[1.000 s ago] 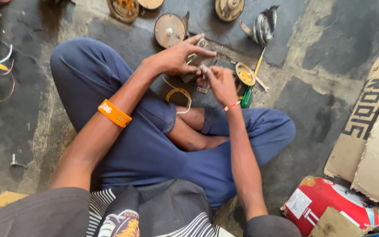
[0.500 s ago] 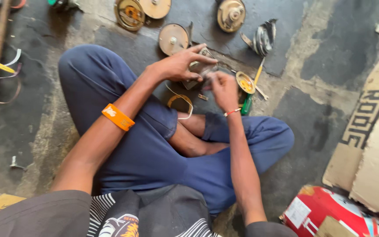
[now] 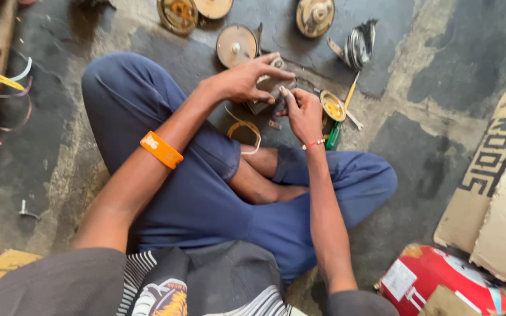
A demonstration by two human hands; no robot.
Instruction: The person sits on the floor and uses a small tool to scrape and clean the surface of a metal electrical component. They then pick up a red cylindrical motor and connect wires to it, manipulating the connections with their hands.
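The person sits cross-legged on the stained concrete floor (image 3: 434, 140), and both hands meet over a small grey metal part (image 3: 263, 96) held just above the floor in front of the knees. The left hand (image 3: 244, 79) is curled over the top of it, fingers closed round its upper edge; the right hand (image 3: 303, 111) is closed too, pinching at the near side, though what its fingertips hold is too small to tell. I judge the work to be midway: the part is in hand and not set down, while several round brass-coloured metal discs (image 3: 236, 45) lie untouched beyond it. A small round yellow tin (image 3: 332, 106) just beside the right hand stands open, with yellowish paste or grease inside
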